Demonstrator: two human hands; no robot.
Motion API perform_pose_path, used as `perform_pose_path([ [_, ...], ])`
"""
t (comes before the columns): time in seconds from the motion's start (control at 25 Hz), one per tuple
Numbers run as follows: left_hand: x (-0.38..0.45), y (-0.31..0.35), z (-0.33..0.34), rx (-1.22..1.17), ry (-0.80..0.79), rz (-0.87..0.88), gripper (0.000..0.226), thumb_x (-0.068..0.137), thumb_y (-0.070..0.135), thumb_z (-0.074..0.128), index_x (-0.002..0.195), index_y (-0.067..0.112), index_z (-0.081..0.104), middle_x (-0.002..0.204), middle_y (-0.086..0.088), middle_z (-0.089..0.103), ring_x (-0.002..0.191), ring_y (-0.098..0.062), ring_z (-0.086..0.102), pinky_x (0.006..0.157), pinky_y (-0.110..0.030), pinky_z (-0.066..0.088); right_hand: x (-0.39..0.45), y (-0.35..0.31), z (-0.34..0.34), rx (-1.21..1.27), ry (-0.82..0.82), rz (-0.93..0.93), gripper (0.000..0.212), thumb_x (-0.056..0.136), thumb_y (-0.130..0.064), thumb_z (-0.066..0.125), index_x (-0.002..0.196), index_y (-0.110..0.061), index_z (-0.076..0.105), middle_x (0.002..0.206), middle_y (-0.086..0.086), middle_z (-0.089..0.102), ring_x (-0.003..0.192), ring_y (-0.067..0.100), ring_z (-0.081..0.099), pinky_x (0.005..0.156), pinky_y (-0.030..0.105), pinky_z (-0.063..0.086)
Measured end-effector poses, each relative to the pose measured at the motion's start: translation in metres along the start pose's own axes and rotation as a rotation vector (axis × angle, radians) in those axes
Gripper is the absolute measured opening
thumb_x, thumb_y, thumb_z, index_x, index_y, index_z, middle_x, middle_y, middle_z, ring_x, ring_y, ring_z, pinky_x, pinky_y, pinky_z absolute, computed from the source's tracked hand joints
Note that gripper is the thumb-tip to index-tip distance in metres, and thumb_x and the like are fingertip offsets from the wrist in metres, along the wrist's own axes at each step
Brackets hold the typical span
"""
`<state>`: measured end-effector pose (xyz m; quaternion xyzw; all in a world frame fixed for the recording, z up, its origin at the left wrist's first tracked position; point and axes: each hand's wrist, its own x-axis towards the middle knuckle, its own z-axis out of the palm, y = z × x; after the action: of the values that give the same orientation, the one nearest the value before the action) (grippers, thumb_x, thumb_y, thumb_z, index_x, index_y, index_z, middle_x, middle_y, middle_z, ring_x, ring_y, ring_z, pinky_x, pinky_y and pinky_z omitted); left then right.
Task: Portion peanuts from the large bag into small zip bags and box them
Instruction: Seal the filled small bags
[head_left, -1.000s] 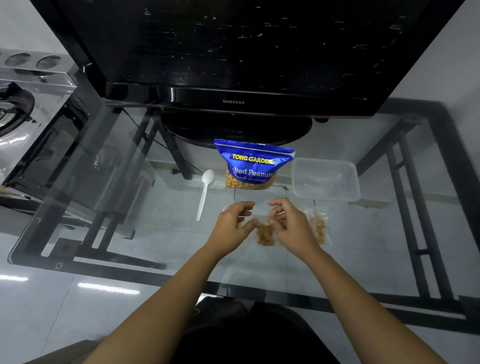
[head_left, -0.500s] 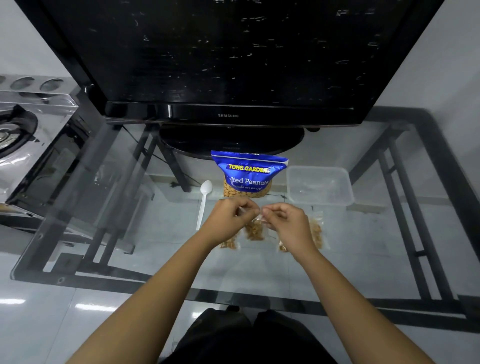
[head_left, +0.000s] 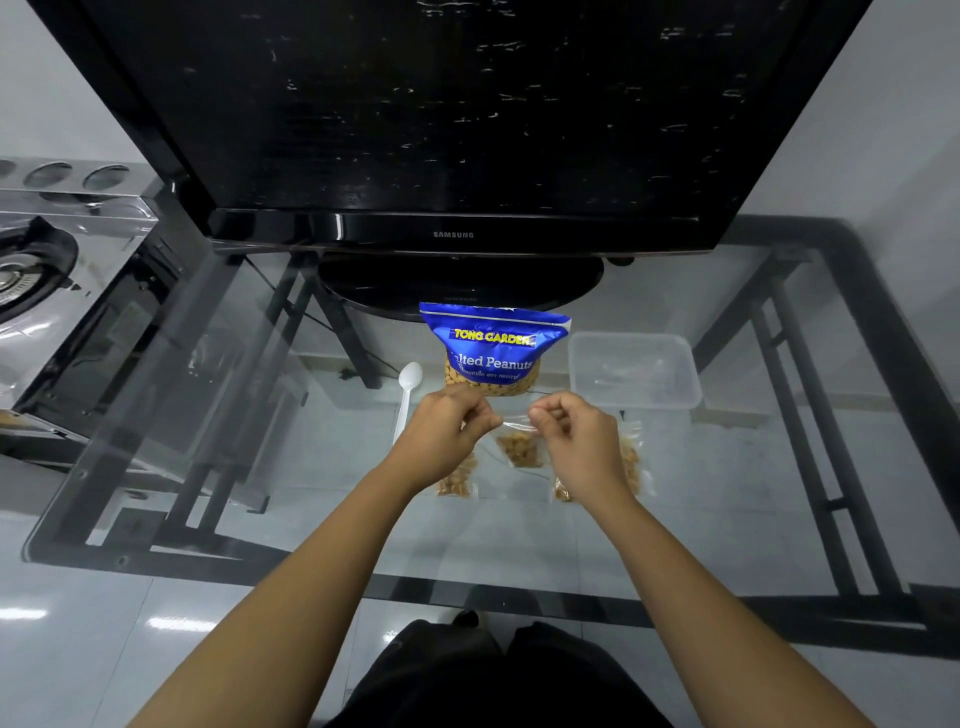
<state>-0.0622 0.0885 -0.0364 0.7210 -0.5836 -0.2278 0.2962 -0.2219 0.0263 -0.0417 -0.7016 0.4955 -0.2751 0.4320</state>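
— Peanuts fill the big blue bag. Where does it stand?

— It stands on the glass counter, far from the person, just in front of the black TV. You can see the gray floor tiles and the black metal legs right through the glass.

— What else is around?

— A white plastic spoon lies to the left of the big bag. A clear box sits to its right. A shiny stove is at the far left, cut off by the edge.

— Is anything hard to see?

— Yes. Two small bags of peanuts lie flat on the glass, one partly under the left wrist and one behind the right hand. The first letter on the big bag is folded away.

— What are the hands doing?

— Both arms reach forward. The left hand and the right hand each pinch a top corner of a small zip bag with thumb and fingers. It hangs between them, above the glass, with peanuts in the bottom.
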Motion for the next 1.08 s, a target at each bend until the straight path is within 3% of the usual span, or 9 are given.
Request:
perform_pose_path([
  [0.12,-0.010,-0.007,0.002,-0.384,-0.040,-0.198,0.016,0.082,0.030,0.069,0.085,0.017,0.061,0.088,0.002,0.064,0.083,-0.005,0.059,0.071,-0.014,0.047,0.002,0.001,-0.001,0.250,-0.105,0.110,0.012,0.089,-0.014,0.058,0.079,-0.019,0.062,0.075,-0.003,0.065,0.073,0.013,0.063,0.072,0.021,0.052],
  [0.24,-0.025,-0.014,0.017,-0.677,-0.201,-0.329,0.025,0.081,0.018,0.070,0.104,0.015,0.059,0.105,-0.007,0.068,0.098,-0.017,0.066,0.085,-0.029,0.055,0.004,0.003,0.000,0.513,-0.214,0.230,0.013,0.092,-0.013,0.054,0.082,-0.018,0.061,0.079,0.002,0.065,0.073,0.009,0.062,0.070,0.018,0.052],
  [0.36,-0.031,-0.018,0.033,-0.581,-0.089,-0.423,0.013,0.085,0.015,0.065,0.097,0.010,0.062,0.090,-0.014,0.070,0.081,-0.024,0.067,0.079,-0.039,0.056,0.005,0.023,0.004,0.298,-0.166,0.268,0.014,0.092,-0.021,0.053,0.105,-0.019,0.058,0.102,0.001,0.065,0.088,0.011,0.064,0.077,0.024,0.049],
  [0.48,-0.032,-0.029,0.045,-0.319,-0.009,-0.535,0.012,0.087,0.017,0.063,0.094,0.007,0.064,0.076,-0.006,0.068,0.066,-0.016,0.064,0.063,-0.025,0.055,0.001,0.062,-0.001,-0.279,0.028,0.213,0.028,0.089,-0.017,0.055,0.116,-0.014,0.052,0.115,0.009,0.058,0.100,0.026,0.058,0.080,0.033,0.048],
  [0.6,-0.029,-0.035,0.057,-0.087,-0.019,-0.561,0.021,0.089,0.019,0.058,0.102,0.003,0.062,0.089,-0.013,0.069,0.081,-0.025,0.066,0.070,-0.028,0.053,-0.005,0.083,0.002,-0.525,-0.063,0.223,0.023,0.086,-0.010,0.055,0.109,-0.010,0.055,0.114,0.017,0.053,0.101,0.030,0.053,0.078,0.033,0.047],
  [0.72,-0.030,-0.028,0.066,0.091,-0.019,-0.527,0.029,0.091,0.023,0.056,0.113,0.004,0.052,0.103,-0.016,0.064,0.091,-0.029,0.062,0.074,-0.031,0.047,-0.004,0.087,0.007,-0.547,-0.045,0.222,0.023,0.085,-0.006,0.054,0.107,-0.006,0.061,0.114,0.019,0.056,0.102,0.030,0.053,0.084,0.035,0.049],
  [0.88,-0.037,-0.030,0.066,0.160,0.071,-0.465,0.034,0.090,0.029,0.058,0.110,0.004,0.045,0.111,-0.015,0.055,0.091,-0.029,0.059,0.070,-0.027,0.042,-0.006,0.089,0.008,-0.559,-0.013,0.129,0.030,0.086,-0.006,0.054,0.115,-0.005,0.061,0.119,0.015,0.058,0.110,0.028,0.052,0.095,0.030,0.041],
  [1.0,-0.035,-0.027,0.062,-0.001,0.164,-0.386,0.030,0.089,0.026,0.058,0.111,0.007,0.049,0.112,-0.012,0.052,0.092,-0.021,0.055,0.071,-0.025,0.048,-0.016,0.082,0.008,-0.314,-0.004,0.065,0.030,0.084,0.001,0.057,0.113,-0.007,0.061,0.118,0.009,0.056,0.098,0.017,0.055,0.089,0.020,0.043],
  [1.08,-0.029,-0.017,0.056,-0.259,0.098,-0.395,0.032,0.090,0.023,0.057,0.119,0.010,0.050,0.114,-0.009,0.055,0.094,-0.018,0.057,0.068,-0.024,0.055,-0.021,0.077,0.010,-0.132,-0.023,0.005,0.031,0.081,0.005,0.060,0.108,-0.010,0.062,0.112,0.003,0.056,0.095,0.016,0.061,0.085,0.019,0.051],
])
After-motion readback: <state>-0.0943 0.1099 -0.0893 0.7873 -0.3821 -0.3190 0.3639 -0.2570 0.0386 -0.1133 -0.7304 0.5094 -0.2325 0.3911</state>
